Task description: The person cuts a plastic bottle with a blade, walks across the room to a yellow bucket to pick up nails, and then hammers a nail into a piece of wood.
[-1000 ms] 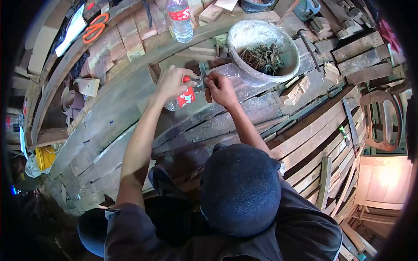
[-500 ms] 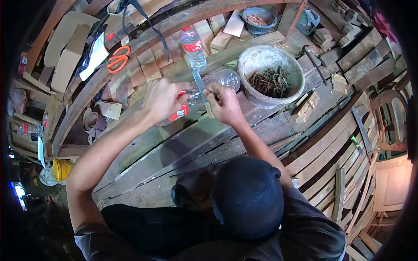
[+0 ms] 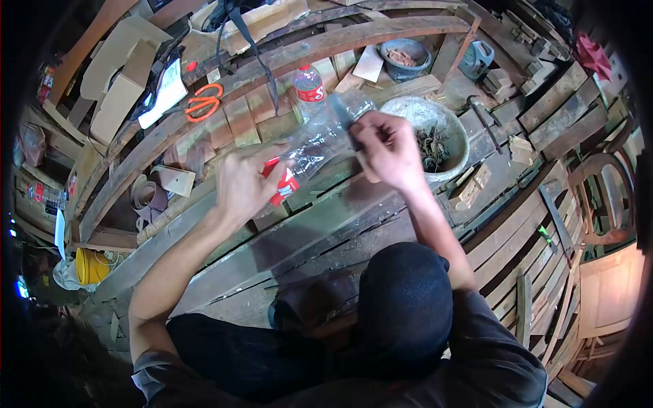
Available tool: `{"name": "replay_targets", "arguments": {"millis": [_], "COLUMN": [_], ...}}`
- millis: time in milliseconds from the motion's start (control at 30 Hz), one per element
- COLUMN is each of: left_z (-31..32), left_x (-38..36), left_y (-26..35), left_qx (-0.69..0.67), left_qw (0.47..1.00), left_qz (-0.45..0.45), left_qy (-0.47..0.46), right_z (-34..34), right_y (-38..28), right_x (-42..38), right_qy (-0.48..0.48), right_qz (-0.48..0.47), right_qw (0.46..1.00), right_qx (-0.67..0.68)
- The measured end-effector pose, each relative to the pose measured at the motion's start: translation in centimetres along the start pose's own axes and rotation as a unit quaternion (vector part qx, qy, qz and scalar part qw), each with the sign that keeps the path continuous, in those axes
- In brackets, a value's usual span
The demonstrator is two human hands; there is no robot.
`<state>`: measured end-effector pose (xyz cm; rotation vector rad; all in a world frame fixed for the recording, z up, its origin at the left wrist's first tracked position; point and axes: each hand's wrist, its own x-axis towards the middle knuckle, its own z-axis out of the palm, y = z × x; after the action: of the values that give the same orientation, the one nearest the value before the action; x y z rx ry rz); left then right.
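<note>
My left hand (image 3: 246,185) is wrapped round a clear plastic bottle (image 3: 318,146) near its red label. The bottle lies slanted, with its far end toward the upper right. My right hand (image 3: 391,148) grips a knife (image 3: 341,112), its grey blade smeared by motion and a pale handle end showing below the fist. The blade overlaps the far part of the bottle. Just behind stands a second bottle (image 3: 309,87) with a red label and red cap. Right beside my right hand is a whitish tub (image 3: 457,129) with dry brown scraps in it.
Orange-handled scissors (image 3: 204,103) rest on a curved timber beam (image 3: 326,49) at the back. A blue-grey bucket (image 3: 406,60) holds reddish bits. A hammer (image 3: 484,124) lies right of the tub. Wooden slats (image 3: 524,245) spread to the right; a yellow bucket (image 3: 91,266) stands at left.
My right hand and the knife have moved right and up along the bottle, away from my left hand. My left hand still holds the label end. The whole view has shifted slightly.
</note>
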<state>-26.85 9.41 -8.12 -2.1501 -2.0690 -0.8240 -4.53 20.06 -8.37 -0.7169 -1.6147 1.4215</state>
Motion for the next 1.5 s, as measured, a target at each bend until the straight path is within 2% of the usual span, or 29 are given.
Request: {"name": "replay_targets", "arguments": {"millis": [67, 133, 200, 267, 333, 400, 567, 667, 733, 1133, 1500], "left_z": [-0.8, -1.1, -2.1, -3.1, -3.7, -4.2, -4.3, -4.1, -3.5, -3.1, -2.7], "left_x": [0.0, 0.5, 1.1, 1.2, 1.4, 1.2, 1.1, 1.0, 1.1, 0.9, 0.9], "left_y": [0.0, -0.2, 0.2, 1.1, 1.6, 2.0, 2.1, 2.0, 1.4, 1.2, 0.8], "left_qx": [-0.035, -0.045, -0.025, -0.007, 0.014, 0.029, 0.065, 0.093, 0.1, 0.075, 0.061], "left_qw": [0.998, 0.983, 0.964, 0.959, 0.951, 0.95, 0.942, 0.934, 0.927, 0.943, 0.944], "left_qz": [0.018, 0.12, 0.189, 0.194, 0.211, 0.216, 0.246, 0.276, 0.291, 0.285, 0.284], "left_qy": [0.051, 0.134, 0.185, 0.205, 0.226, 0.224, 0.22, 0.208, 0.213, 0.151, 0.155], "right_z": [-1.5, -3.0, -4.0, -4.5, -4.2, -3.6, -2.9, -3.1, -2.3, -2.9, -2.9], "right_y": [-0.1, -1.1, -2.1, -3.2, -4.1, -5.0, -4.7, -4.3, -4.7, -2.9, -2.1], "right_x": [0.9, 1.6, 1.9, 2.1, 1.7, 1.0, 0.1, -0.2, -0.4, -0.6, -0.4], "right_qy": [0.035, 0.06, 0.082, 0.091, 0.069, 0.05, 0.073, 0.063, 0.095, 0.107, 0.107], "right_qz": [-0.07, -0.105, -0.114, -0.141, -0.108, -0.081, -0.096, -0.103, -0.112, -0.06, -0.049], "right_qw": [0.997, 0.991, 0.989, 0.986, 0.987, 0.968, 0.953, 0.955, 0.95, 0.958, 0.957], "right_qx": [0.001, -0.055, -0.037, -0.02, 0.095, 0.232, 0.277, 0.271, 0.274, 0.26, 0.264]}}
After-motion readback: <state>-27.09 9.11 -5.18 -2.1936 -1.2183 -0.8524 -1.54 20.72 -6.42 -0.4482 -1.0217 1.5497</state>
